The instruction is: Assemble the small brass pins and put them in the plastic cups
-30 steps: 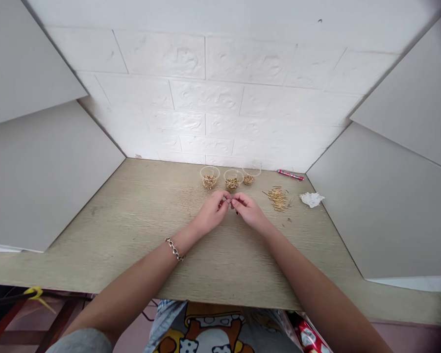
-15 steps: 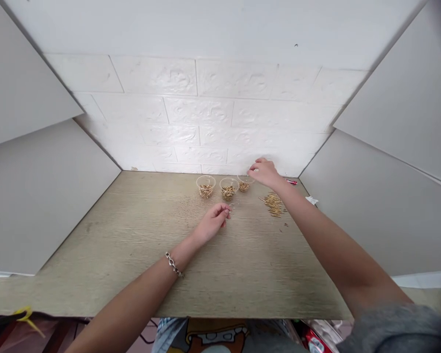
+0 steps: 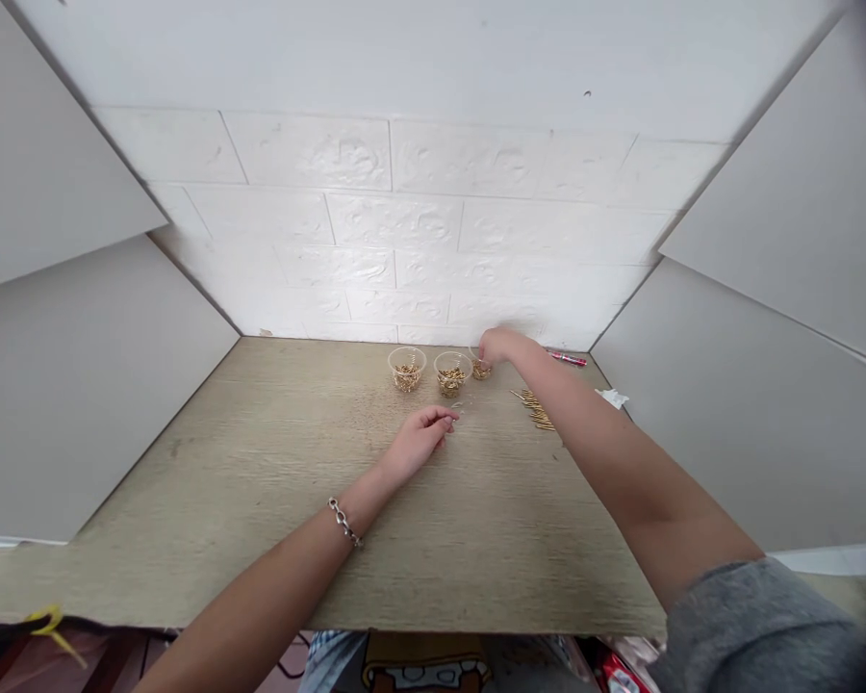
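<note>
Three clear cups with small gold-coloured pieces stand near the wall: a left cup (image 3: pixel 407 375), a middle cup (image 3: pixel 450 379) and a right cup (image 3: pixel 481 372). My right hand (image 3: pixel 499 346) reaches down at the right cup and covers part of it; its fingertips are hidden. In front of the middle cup, my left hand (image 3: pixel 424 435) rests with fingers pinched on something too small to make out. A pile of thin gold sticks (image 3: pixel 537 410) lies under my right forearm, partly covered by it.
Fine brown bits lie on the table (image 3: pixel 274 481) left of my left hand. At the back right are a red and pink tube (image 3: pixel 567 358) and a crumpled white scrap (image 3: pixel 613 397). Grey panels (image 3: pixel 79 385) flank both sides.
My right hand has lowered from above and beside the right cup to the cup itself, and its forearm now covers more of the gold sticks. My left hand keeps its pinch, nearly unmoved.
</note>
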### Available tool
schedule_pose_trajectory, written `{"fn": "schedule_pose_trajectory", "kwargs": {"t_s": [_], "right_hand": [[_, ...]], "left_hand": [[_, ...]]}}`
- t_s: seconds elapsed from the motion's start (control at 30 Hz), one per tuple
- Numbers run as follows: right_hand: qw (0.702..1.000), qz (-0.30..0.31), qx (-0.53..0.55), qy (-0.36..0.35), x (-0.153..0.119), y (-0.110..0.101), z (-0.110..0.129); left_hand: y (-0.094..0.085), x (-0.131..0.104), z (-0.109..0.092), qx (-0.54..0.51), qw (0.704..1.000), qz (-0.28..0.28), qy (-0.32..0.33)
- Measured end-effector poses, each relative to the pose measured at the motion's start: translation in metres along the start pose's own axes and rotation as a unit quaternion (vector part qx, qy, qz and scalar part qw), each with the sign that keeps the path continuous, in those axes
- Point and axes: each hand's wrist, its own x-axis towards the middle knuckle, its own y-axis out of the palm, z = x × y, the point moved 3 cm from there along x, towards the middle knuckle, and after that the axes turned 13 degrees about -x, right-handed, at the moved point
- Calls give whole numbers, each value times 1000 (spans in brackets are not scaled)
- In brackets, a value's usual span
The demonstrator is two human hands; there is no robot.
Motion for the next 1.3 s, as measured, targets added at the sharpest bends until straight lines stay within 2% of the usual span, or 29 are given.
{"fn": "schedule_pose_trajectory", "kwargs": {"t_s": [0.2, 0.27, 0.3, 0.37, 0.4, 0.43, 0.53, 0.67, 0.77, 0.83, 1.03, 1.1, 1.17, 1.3], "right_hand": [[998, -56, 15, -22, -4, -1, -10], [990, -132, 44, -20, -14, -4, -15], [975, -206, 76, -18, -23, -7, -17], [918, -359, 171, -1, -47, -7, -15], [886, -400, 234, 12, -59, -2, -11], [858, -413, 304, 17, -70, 6, -5], [782, -368, 502, -25, -90, 39, 27], [713, -263, 648, -53, -94, 76, 61], [668, -196, 714, -81, -89, 86, 70], [646, -179, 736, -90, -86, 88, 70], [581, -203, 787, -40, -83, 97, 69], [575, -197, 793, -38, -83, 98, 72], [588, -189, 786, -45, -83, 98, 75], [665, -218, 712, -59, -86, 94, 76]], "left_hand": [[0, 1, 2, -22, 1000, -4, -5], [-1, 1, 2, -42, 999, -7, -6], [-1, 1, 2, -56, 998, -8, -8], [-1, 1, 2, -86, 996, -13, -9], [-1, 1, 2, -100, 995, -14, -9], [-1, 1, 2, -114, 993, -17, -7], [-2, 1, 1, -166, 986, -12, 3], [-3, 4, 3, -226, 974, 1, 22], [-3, 6, 6, -241, 970, 7, 21], [-3, 6, 7, -246, 969, 14, 13], [-1, 4, 7, -246, 969, 19, -31], [0, 3, 6, -247, 968, 31, -35], [1, 3, 5, -244, 968, 43, -28], [1, 3, 5, -239, 970, 50, -10]]}}
